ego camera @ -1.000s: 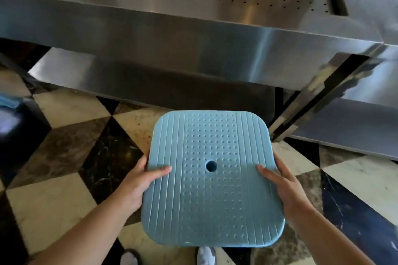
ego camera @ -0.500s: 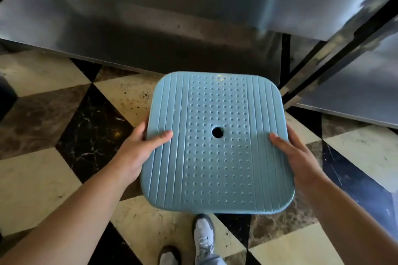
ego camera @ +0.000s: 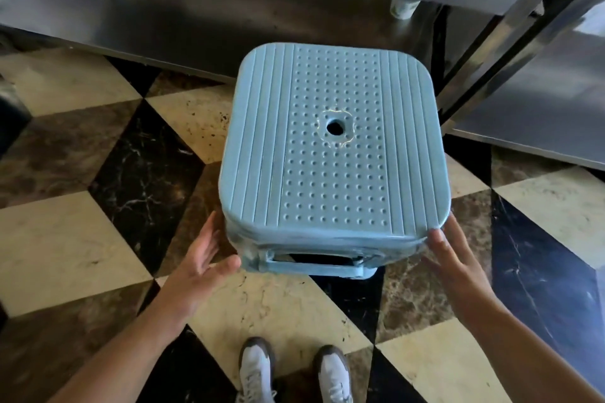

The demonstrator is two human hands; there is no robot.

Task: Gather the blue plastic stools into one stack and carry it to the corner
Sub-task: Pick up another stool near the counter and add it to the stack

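Note:
The blue plastic stool (ego camera: 334,173) fills the middle of the head view, seen from above: a square seat with ribbed sides, a dotted centre and a round hole. Layered rims show at its near edge, like stools nested together, and the legs are hidden under the seat. My left hand (ego camera: 203,258) is at the near left corner, palm facing the stool, fingers apart, thumb just touching the lower rim. My right hand (ego camera: 455,258) is at the near right corner, fingers stretched out, their tips against the seat's edge. Neither hand wraps around the stool.
A stainless steel counter base (ego camera: 229,3) runs along the far side, right behind the stool. A round steel foot (ego camera: 404,8) and a slanting steel frame (ego camera: 510,42) stand at the right. The floor is checkered marble (ego camera: 82,239). My shoes (ego camera: 255,370) are below the stool.
The stool has moved away from me and lower, towards the steel counter. My thumbs have come off the seat top, and both hands have slid back to the near corners and opened.

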